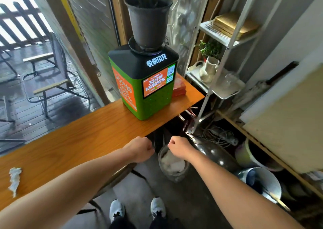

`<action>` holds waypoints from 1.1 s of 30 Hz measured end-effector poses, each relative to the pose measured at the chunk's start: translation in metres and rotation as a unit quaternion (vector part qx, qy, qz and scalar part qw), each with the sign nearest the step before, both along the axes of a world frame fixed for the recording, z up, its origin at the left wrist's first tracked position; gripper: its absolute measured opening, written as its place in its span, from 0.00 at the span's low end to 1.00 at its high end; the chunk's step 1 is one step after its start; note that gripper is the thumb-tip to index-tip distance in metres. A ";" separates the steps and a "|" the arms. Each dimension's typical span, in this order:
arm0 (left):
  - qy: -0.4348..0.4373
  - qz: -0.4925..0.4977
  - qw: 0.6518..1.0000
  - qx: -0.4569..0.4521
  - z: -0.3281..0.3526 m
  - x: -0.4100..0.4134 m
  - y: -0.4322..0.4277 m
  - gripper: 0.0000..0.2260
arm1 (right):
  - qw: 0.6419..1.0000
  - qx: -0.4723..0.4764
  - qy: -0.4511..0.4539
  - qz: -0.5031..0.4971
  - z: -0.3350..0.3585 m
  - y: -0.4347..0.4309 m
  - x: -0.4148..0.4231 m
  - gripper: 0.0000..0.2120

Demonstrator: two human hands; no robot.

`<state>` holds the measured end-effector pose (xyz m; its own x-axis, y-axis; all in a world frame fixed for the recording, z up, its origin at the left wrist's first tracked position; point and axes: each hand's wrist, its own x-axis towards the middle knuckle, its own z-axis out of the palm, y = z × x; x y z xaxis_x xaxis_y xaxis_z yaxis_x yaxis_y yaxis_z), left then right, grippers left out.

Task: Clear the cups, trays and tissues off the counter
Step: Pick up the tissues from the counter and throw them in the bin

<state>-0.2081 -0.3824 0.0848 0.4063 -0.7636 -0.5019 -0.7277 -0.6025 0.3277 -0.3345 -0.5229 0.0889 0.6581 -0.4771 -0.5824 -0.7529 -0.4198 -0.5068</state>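
A crumpled white tissue lies on the orange wooden counter near its left end. Beyond the counter's front edge, my left hand and my right hand are both curled into fists, a short gap between them. They hover just above a small bin lined with a clear bag on the floor, with white tissue inside it. I see nothing held in either fist; the fingers are turned away from me. No cups or trays show on the counter.
A green charging kiosk with a black plant pot on top stands on the counter's right end, a red box behind it. A white shelf rack, metal buckets and cables crowd the floor at right. A stool sits under the counter.
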 end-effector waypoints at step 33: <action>-0.037 0.410 0.911 -0.020 -0.100 0.210 0.474 0.17 | 0.932 -0.005 -0.037 0.360 -0.099 0.455 0.332 0.16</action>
<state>0.0014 0.0920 -0.0151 0.8802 -0.2043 -0.4283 -0.0586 -0.9424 0.3292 -0.0030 -0.0676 -0.0097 0.8482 0.0980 -0.5205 -0.2376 -0.8078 -0.5394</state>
